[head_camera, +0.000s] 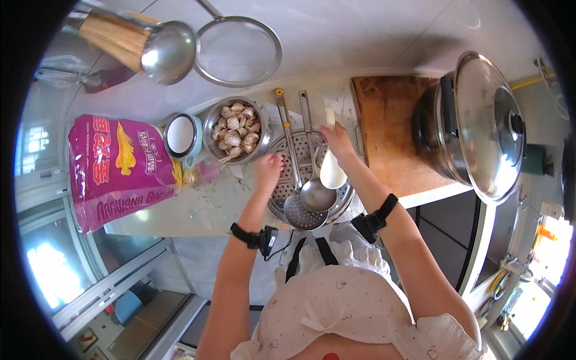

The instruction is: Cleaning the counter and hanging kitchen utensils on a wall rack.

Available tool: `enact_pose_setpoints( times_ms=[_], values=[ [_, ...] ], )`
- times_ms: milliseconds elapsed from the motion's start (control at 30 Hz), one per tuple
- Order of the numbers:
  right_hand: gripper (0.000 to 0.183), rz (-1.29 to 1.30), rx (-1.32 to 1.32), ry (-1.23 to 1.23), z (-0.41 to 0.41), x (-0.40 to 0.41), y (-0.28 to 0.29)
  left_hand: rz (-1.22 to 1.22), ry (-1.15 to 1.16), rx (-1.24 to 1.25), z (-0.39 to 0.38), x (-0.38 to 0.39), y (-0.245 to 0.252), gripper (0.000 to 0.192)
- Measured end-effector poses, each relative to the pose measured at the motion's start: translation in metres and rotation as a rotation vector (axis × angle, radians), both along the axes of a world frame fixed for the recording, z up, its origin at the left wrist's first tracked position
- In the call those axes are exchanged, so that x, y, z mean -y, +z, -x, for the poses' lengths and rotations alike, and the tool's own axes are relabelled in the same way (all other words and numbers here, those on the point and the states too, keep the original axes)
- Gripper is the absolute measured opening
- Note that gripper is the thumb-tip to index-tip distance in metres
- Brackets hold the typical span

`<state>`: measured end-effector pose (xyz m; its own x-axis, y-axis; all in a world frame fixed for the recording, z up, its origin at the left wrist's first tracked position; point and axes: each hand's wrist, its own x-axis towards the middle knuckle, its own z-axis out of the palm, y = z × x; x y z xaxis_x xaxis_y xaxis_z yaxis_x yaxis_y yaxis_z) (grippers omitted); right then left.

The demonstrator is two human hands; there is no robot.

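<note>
My right hand (336, 137) grips the pale handle of a white ladle (334, 173), whose bowl hangs toward me. Below it, a metal ladle (318, 196) and a perforated metal skimmer (303, 213) lie side by side, handles pointing to the wall. Both rest across a round perforated steamer tray (281, 186). At the tray's left edge is my left hand (269, 168), fingers curled and slightly blurred; whether anything is inside them is hidden. Just beyond that hand stands a metal bowl (264, 135) full of garlic bulbs (234, 137).
Left of the garlic are an enamel mug (196, 137) and a purple printed bag (121, 180). On the right, a wooden board (387, 135) carries a lidded pot (443, 135). A sieve (238, 51) and a large metal ladle (170, 53) hang at the wall.
</note>
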<state>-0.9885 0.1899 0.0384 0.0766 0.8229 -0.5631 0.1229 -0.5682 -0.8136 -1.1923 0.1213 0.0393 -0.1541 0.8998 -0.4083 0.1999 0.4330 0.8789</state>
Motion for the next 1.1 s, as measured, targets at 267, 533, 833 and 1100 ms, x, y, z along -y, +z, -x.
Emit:
enact_pose_setpoints(
  times_ms=[267,533,833,1100],
  values=[
    [0.044,-0.29,0.267,0.073,-0.002,0.014,-0.004,0.268,0.237,0.183,0.057,0.065,0.014,0.022],
    [0.042,-0.679,0.732,0.216,0.014,0.006,0.037,0.223,0.416,0.115,0.122,0.13,0.02,0.022],
    [0.022,-0.85,0.604,0.691,0.097,-0.089,0.016,0.191,0.545,0.054,0.137,0.19,0.037,0.02],
    [0.013,-0.795,0.879,0.979,0.125,-0.096,0.009,0.242,0.596,0.015,0.14,0.222,0.038,0.023]
  ],
)
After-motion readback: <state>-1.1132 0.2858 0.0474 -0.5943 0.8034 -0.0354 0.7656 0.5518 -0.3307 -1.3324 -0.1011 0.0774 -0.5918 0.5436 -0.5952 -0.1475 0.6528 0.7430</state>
